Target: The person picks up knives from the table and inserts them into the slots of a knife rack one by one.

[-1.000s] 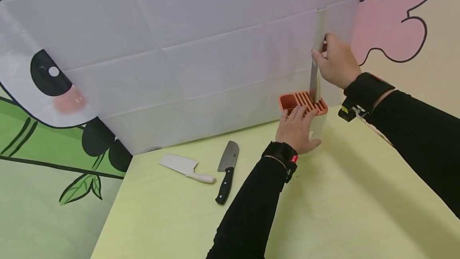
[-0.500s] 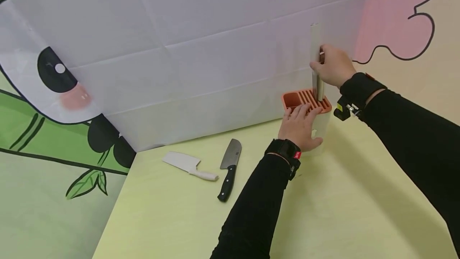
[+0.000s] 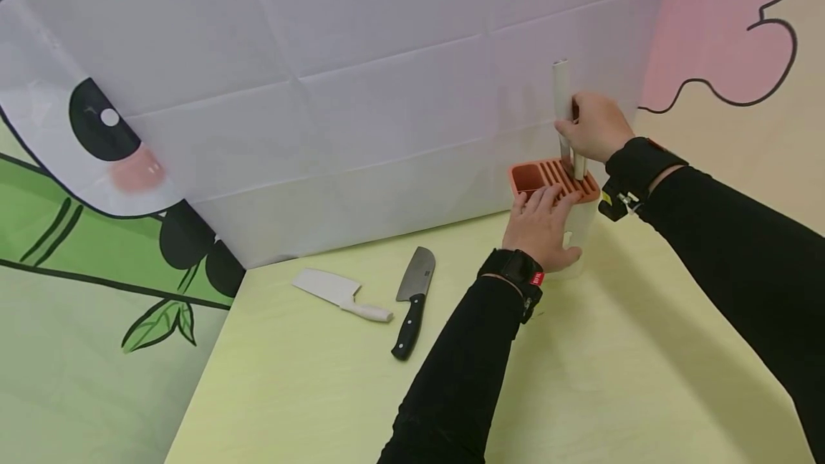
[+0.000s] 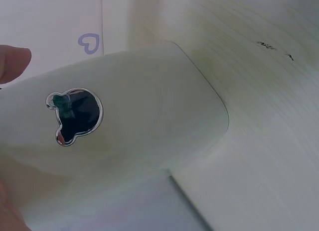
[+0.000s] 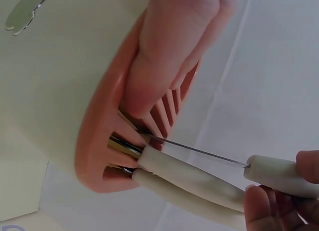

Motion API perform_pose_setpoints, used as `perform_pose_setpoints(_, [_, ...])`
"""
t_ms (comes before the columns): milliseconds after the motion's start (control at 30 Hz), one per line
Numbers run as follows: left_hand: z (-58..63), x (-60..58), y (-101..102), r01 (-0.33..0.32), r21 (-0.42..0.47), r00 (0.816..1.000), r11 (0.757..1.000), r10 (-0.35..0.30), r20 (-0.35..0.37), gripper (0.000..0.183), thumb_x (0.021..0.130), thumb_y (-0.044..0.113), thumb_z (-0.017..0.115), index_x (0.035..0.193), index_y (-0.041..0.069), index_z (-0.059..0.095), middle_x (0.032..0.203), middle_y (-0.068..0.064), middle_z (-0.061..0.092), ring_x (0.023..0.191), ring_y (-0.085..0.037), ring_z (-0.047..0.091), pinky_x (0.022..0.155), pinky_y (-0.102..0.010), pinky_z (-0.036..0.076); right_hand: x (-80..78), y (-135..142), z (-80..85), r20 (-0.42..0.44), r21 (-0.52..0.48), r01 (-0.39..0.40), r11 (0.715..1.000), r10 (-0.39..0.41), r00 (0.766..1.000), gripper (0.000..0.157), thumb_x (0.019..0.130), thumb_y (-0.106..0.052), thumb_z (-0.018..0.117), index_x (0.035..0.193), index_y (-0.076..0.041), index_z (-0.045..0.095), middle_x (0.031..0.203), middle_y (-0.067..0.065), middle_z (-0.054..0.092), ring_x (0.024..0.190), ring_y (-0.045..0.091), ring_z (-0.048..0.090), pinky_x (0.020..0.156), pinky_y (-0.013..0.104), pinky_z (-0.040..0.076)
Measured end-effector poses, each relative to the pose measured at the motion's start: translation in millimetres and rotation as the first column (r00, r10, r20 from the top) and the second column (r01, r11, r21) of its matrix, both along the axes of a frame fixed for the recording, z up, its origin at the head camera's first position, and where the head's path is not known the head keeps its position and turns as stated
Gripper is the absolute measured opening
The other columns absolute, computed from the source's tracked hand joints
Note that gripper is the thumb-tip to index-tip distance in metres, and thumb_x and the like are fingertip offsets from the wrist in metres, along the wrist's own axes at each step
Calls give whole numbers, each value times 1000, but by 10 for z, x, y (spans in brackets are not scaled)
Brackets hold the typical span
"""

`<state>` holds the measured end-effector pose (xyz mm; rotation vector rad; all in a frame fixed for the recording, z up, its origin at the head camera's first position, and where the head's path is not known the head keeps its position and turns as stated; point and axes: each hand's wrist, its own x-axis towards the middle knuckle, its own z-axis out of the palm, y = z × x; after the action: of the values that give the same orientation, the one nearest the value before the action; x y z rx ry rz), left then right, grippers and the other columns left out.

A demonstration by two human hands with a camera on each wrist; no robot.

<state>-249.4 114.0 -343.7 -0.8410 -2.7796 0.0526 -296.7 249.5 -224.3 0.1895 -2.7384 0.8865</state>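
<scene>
My right hand (image 3: 596,126) grips the pale handle of an upright knife (image 3: 561,92) over a knife holder with a white body and an orange slotted top (image 3: 527,177). In the right wrist view, the knife's thin blade (image 5: 199,151) runs down into a slot, its upper part still showing. Two more pale-handled knives (image 5: 184,173) stand in slots beside it. My left hand (image 3: 541,231) rests on the holder's front, fingers spread over the top rim and thumb out to the right. The left wrist view shows the white body (image 4: 149,106) with a shiny bear-shaped badge (image 4: 79,111).
On the pale yellow table (image 3: 290,392), a white cleaver (image 3: 329,288) and a black-handled knife (image 3: 412,299) lie left of the holder. A wall sheet with cartoon drawings (image 3: 387,106) stands right behind the holder.
My right hand has moved down with the knife, and more of the blade is inside the holder. My left hand has stayed on the holder; the view has shifted slightly.
</scene>
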Motion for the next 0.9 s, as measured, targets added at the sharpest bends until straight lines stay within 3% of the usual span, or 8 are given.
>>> perform_pose_setpoints(367, [-23,-10,20,-15,-19,1000,1000,15,-11,85,81,64,57,152,38,18,157,7,18,143,-13,17,117,-39,9,24,-28,-105,-23,24,33,999,-33,999,33,98,-20,52,113,9,52,98,25,55,87,38,52,72,48,45])
perform_pose_setpoints(600, [-46,-25,24,-20,-24,1000,1000,19,-18,84,80,63,57,151,37,20,157,8,18,143,-13,18,117,-39,9,41,-24,-207,-86,85,71,994,-64,994,24,93,-17,55,101,6,55,89,22,56,79,37,54,65,47,46])
perform_pose_setpoints(900, [-49,-23,22,-11,-28,1000,1000,11,-13,83,81,60,58,151,36,21,157,6,18,143,-14,17,118,-40,8,36,10,-283,-139,126,57,990,-40,990,27,94,-21,57,90,6,56,82,23,57,73,37,55,61,46,44])
